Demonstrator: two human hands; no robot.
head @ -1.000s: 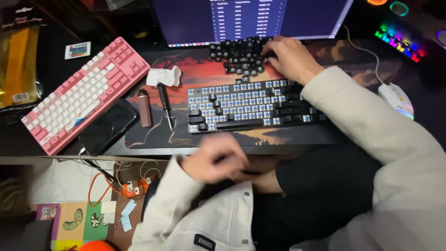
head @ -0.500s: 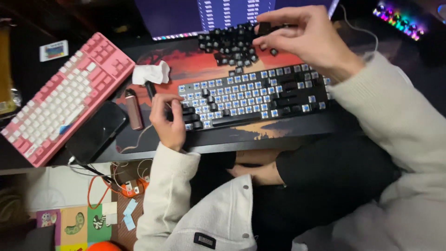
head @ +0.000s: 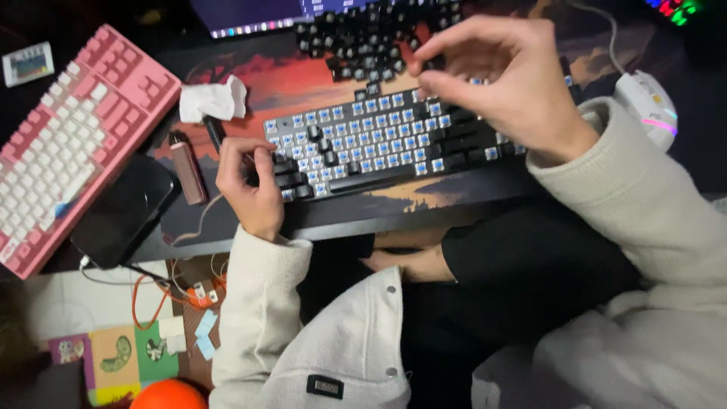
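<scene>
A black mechanical keyboard (head: 379, 144) with most keycaps off, blue switches showing, lies on a red and black desk mat (head: 303, 83). My left hand (head: 248, 185) grips its left end, thumb over the remaining black keys. My right hand (head: 500, 83) hovers above the keyboard's upper right, pinching a small black keycap (head: 433, 64) between thumb and fingers. A heap of loose black keycaps (head: 363, 38) sits behind the keyboard, below the monitor.
A pink and white keyboard (head: 68, 136) lies at the left, with a black phone (head: 125, 208) and a brown tube (head: 186, 168) beside it. A crumpled white tissue (head: 212, 100), a white mouse (head: 645, 98) at the right and cables below the desk edge.
My left hand came up from my lap and took hold of the keyboard's left end. My right hand left the keycap heap and now holds a keycap over the keyboard.
</scene>
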